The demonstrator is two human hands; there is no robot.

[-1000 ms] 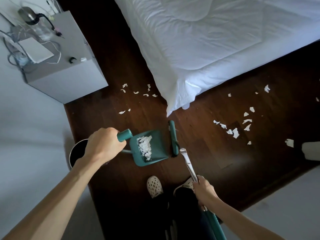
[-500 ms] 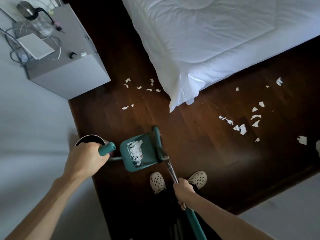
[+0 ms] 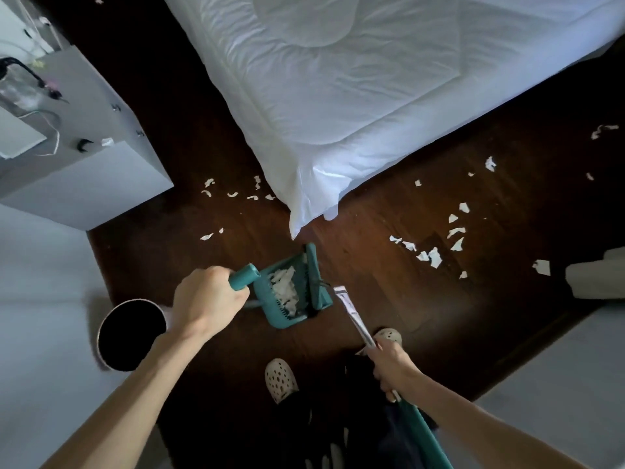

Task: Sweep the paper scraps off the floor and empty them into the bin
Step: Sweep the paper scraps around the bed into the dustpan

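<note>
Teal dustpan (image 3: pixel 287 296) (scraps (image 3: pixel 283 289) inside) right of left grip (image 3: pixel 206 301), clenched on handle | right grip (image 3: pixel 394 370) clasps broom (image 3: pixel 355 319)

A white bed (image 3: pixel 355 79) stands beside a grey nightstand (image 3: pixel 101 170).

Two hands, left (image 3: pixel 206 301) and right (image 3: pixel 392 368). One dustpan (image 3: pixel 287 296) by the left hand, one broom (image 3: pixel 355 319), one bin (image 3: pixel 130 333) left of it, two shoes (image 3: pixel 280 379). Loose paper scraps (image 3: pixel 429 255): about eight beyond the left hand, some fifteen past the right.
</note>
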